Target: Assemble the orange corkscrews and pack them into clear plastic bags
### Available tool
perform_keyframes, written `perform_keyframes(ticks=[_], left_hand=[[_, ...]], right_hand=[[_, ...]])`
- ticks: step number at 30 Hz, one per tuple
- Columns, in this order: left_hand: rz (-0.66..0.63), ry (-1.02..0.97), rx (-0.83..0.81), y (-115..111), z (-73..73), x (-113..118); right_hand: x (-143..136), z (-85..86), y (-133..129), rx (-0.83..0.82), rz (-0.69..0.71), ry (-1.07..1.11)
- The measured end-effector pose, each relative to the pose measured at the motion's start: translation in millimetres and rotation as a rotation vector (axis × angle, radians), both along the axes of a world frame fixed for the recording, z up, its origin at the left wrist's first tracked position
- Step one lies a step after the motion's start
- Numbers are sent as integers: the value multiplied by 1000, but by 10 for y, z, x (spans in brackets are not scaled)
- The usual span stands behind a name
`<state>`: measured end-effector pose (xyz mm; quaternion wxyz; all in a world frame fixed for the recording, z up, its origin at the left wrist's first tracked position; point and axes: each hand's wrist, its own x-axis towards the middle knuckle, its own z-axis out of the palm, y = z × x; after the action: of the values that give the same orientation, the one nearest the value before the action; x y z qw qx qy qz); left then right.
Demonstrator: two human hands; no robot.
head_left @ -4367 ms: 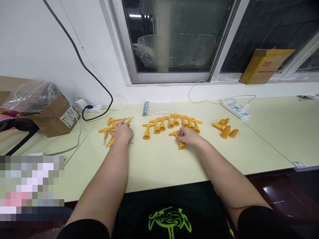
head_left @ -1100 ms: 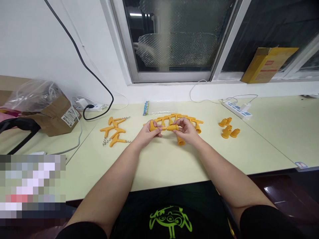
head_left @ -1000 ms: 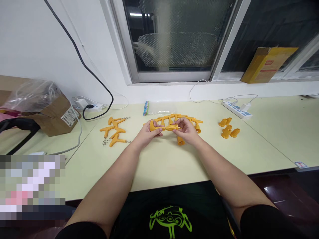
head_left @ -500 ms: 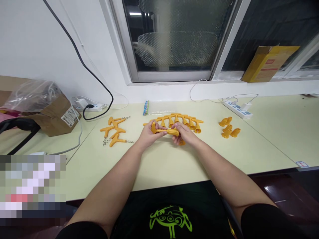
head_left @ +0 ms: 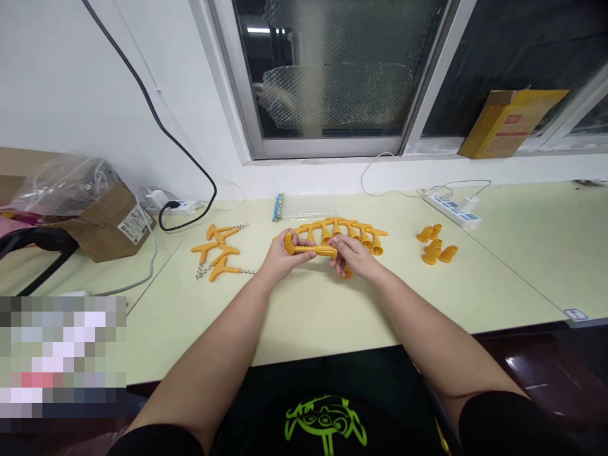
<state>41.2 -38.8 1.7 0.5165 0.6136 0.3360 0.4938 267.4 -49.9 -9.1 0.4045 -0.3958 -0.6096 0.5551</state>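
Observation:
My left hand [head_left: 280,256] is closed round the T-shaped handle of a yellow corkscrew [head_left: 304,249], which lies level in front of me. A ribbed yellow sleeve [head_left: 325,251] sits on its right end. My right hand [head_left: 354,256] is closed at the sleeve's flared end, thumb and fingertips against it. Below the right fingers shows part of another yellow piece [head_left: 348,273]; the fingers cover the rest. Behind my hands stands a curved row of several sleeved corkscrews [head_left: 351,228], partly hidden by them.
Several corkscrews with bare metal spirals [head_left: 223,253] lie to the left. Several loose yellow sleeves [head_left: 432,244] stand at the right. A clear plastic bag [head_left: 308,206] lies behind the row. Power strips [head_left: 453,208], a cardboard box [head_left: 111,218] and a black cable [head_left: 156,114] are further out.
The held corkscrew has shifted slightly left with my left hand. My right fingers have slid a little toward the sleeve's end, so more of the sleeve shows.

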Motion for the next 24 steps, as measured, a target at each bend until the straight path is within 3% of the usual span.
perform_keyframes(ticks=[3, 8, 10, 16, 24], left_hand=[[-14, -5, -17, 4, -7, 2], [26, -35, -55, 46, -13, -3], [11, -47, -83, 58, -17, -7], [24, -6, 2, 13, -1, -6], [14, 23, 102, -98, 76, 24]], right_hand=[[3, 19, -20, -1, -7, -36], [37, 51, -56, 392, -94, -121], [38, 45, -55, 431, -102, -119], [-9, 32, -42, 112, -51, -30], [-35, 101, -74, -194, 12, 101]])
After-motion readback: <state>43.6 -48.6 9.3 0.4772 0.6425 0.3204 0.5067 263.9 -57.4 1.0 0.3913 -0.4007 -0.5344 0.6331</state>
